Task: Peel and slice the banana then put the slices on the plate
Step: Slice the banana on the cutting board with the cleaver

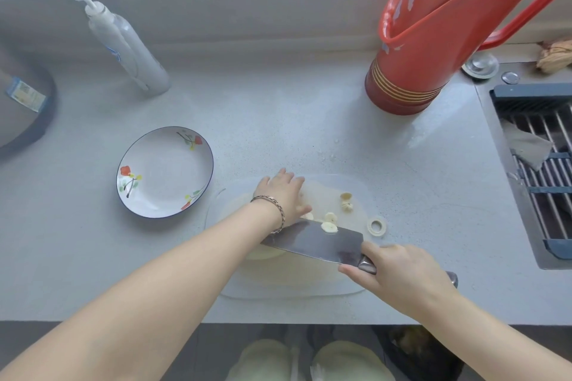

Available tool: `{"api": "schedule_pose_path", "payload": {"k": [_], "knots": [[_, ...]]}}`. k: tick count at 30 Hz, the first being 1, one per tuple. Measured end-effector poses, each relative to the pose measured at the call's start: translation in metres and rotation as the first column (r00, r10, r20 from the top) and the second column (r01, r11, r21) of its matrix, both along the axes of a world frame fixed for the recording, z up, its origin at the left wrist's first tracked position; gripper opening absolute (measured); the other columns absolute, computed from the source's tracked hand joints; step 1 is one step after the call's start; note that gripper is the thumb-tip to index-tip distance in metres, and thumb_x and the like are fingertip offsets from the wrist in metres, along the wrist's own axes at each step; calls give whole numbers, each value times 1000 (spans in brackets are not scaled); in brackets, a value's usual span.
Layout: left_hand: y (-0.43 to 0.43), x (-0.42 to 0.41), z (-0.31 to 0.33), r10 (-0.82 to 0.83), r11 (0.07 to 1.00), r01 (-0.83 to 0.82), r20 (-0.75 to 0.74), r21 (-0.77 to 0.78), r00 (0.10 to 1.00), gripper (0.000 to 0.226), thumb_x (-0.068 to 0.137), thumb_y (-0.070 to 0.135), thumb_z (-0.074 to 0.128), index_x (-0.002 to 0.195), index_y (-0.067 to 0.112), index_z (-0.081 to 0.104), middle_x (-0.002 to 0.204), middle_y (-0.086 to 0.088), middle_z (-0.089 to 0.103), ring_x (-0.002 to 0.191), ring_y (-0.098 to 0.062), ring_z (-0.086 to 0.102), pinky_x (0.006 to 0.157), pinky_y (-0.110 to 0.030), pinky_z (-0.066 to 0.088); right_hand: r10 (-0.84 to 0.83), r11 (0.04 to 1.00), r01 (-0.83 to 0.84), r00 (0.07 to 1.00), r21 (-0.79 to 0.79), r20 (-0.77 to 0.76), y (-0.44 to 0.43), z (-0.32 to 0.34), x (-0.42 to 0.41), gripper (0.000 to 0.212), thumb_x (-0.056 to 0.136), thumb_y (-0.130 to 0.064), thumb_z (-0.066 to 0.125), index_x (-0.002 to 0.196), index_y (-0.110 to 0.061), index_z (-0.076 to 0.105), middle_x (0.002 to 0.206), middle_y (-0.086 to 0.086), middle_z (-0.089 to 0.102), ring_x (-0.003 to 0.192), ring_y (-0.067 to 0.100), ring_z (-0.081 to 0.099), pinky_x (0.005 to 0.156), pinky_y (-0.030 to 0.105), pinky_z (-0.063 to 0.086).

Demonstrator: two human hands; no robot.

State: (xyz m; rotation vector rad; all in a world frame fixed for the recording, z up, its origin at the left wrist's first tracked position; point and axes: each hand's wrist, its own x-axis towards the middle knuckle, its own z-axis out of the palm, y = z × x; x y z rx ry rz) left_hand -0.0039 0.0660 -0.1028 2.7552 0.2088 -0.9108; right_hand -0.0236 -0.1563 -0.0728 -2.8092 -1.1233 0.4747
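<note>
**Cleaver over the board, banana slices lying loose**

The right hand (399,275) is closed around the metal handle of a broad cleaver (315,241), whose flat blade reaches left across a clear cutting board (294,281) lying on the grey surface (278,120). One banana slice (328,227) sits at the blade's upper edge; whether it rests on the steel or just behind it cannot be told. A second slice (330,216) lies just beyond it on the board, and further right are two more banana pieces (346,202), close together.

The left hand (283,192) rests palm down on the board, fingers spread forward and loosely curved. A pale bit of banana shows at its thumb side, just beside the blade, but how much of the fruit lies under the hand is hidden, so I cannot tell whether the hand grips it or only presses on it. A chain bracelet (275,213) circles that wrist.

The plate (165,172), white with red flowers and a dark rim, stands on the surface to the left of the board, near it but apart, and holds no slices. A small white ring (376,226) lies at the board's right edge. Further back stand a pump bottle (127,46) on the left and a red thermos jug (433,34) on the right. A sink with a drying rack (538,176) is at the far right.
</note>
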Motion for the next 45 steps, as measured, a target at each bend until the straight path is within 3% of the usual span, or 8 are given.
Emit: {"api": "schedule_pose_path", "payload": {"k": [8,18,20,23,26,33,38,45], "knots": [[-9,-7,0,1,997,-8,-83,-82,997,100,75,76,46,151,28,0,158,4,-12,145,-15,-16,119,-44,-1,-67,994,59,993,-88,-93,3,6,3,76,88,-70,8,57,-21,56,41,-6,15,34,18,16,41,15,-2],[19,0,16,176,984,-177,96,1,980,51,97,43,38,141,17,37,150,-3,31,140,-17,25,113,-35,20,-53,991,51,999,-122,-12,-8,15,2,69,83,-75,11,81,-25,58,47,-6,30,47,16,38,39,16,15],[24,-5,38,352,932,-315,250,-178,902,40,96,34,43,132,16,50,139,-2,48,130,-18,42,108,-30,29,-220,973,200,956,-115,-193,-11,13,0,53,84,-72,28,80,-25,52,56,-5,43,56,14,44,46,21,26],[25,-30,64,564,821,-320,586,-472,582,26,92,16,49,112,6,63,113,-3,64,109,-12,55,93,-15,35,-379,904,428,797,-3,-471,-8,13,-4,52,86,-63,39,62,-16,33,54,-5,31,47,11,28,49,28,20],[20,-64,51,423,906,-182,826,-382,372,24,81,9,45,98,6,63,93,-5,63,92,-13,52,84,-16,39,-408,832,555,645,29,-647,0,9,-6,52,86,-62,38,65,-15,32,58,-1,27,49,12,24,53,28,20],[-2,-124,-32,142,990,-111,751,-92,645,25,68,19,48,70,11,72,72,-1,68,62,-20,65,62,-23,43,-394,834,552,589,-5,-705,19,7,-12,54,83,-66,34,68,-14,38,61,2,30,53,16,27,55,30,23],[-8,-129,-52,110,994,-75,800,-82,589,32,46,-6,77,73,9,72,71,-2,67,73,-18,52,51,-26,46,-379,878,476,636,-46,-672,27,11,-10,55,82,-68,35,66,-16,35,61,2,30,54,16,27,58,31,23],[-7,-129,-57,59,995,-99,860,-10,506,29,67,-2,50,75,11,75,70,1,68,74,-15,45,48,-25,45,-383,899,430,673,-85,-633,33,14,-10,52,86,-64,35,67,-15,35,64,3,33,55,17,28,57,29,22]]}}
